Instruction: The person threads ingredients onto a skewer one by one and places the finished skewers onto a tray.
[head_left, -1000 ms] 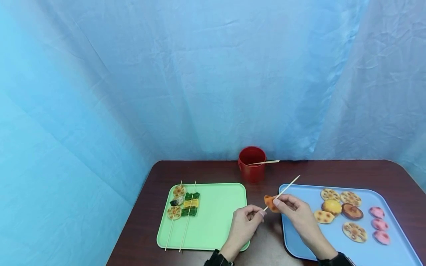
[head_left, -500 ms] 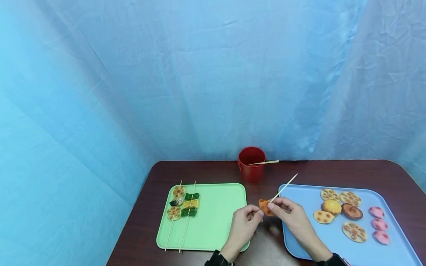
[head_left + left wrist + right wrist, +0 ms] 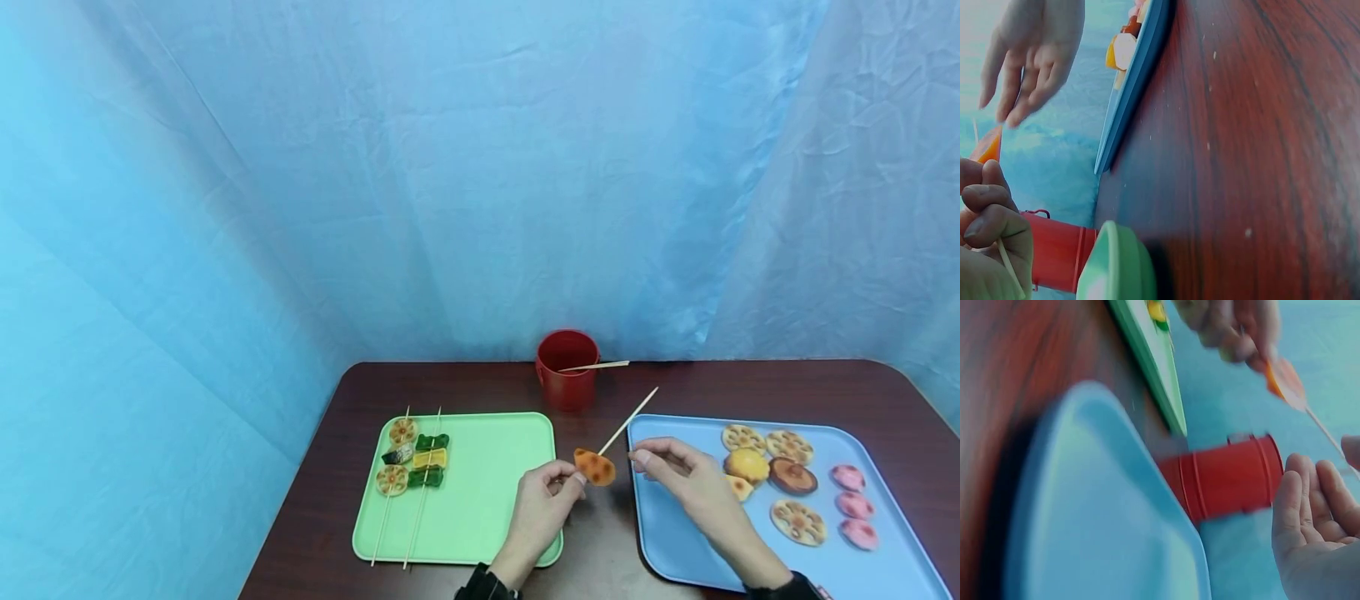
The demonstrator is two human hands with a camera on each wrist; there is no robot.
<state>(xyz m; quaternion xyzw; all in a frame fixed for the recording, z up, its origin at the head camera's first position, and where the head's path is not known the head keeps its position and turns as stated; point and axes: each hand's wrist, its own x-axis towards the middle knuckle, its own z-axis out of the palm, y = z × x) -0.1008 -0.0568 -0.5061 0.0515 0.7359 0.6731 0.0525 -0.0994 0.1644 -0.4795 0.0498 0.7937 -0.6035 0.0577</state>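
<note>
My left hand (image 3: 542, 510) pinches a bamboo skewer (image 3: 628, 421) near the right edge of the green tray (image 3: 498, 492). An orange, brown-spotted toy food slice (image 3: 595, 467) is threaded on the stick, right by the fingertips, with bare stick pointing up and right beyond it. In the left wrist view the stick's lower end (image 3: 1010, 269) crosses the left palm. My right hand (image 3: 693, 496) hovers over the left part of the blue tray (image 3: 675, 546), apart from the slice. The right wrist view shows its fingers (image 3: 1300, 494) loosely bent with nothing held.
Two loaded skewers (image 3: 430, 458) lie on the green tray's left side. Lotus root slices (image 3: 799, 523), a yellow piece (image 3: 747, 466), a mushroom slice (image 3: 793, 477) and pink pieces (image 3: 856, 506) lie on the blue tray. Behind stands a red cup (image 3: 567, 387) with sticks inside.
The orange slice has slid down the stick to the left hand. The right hand has let go of it and moved right, over the blue tray.
</note>
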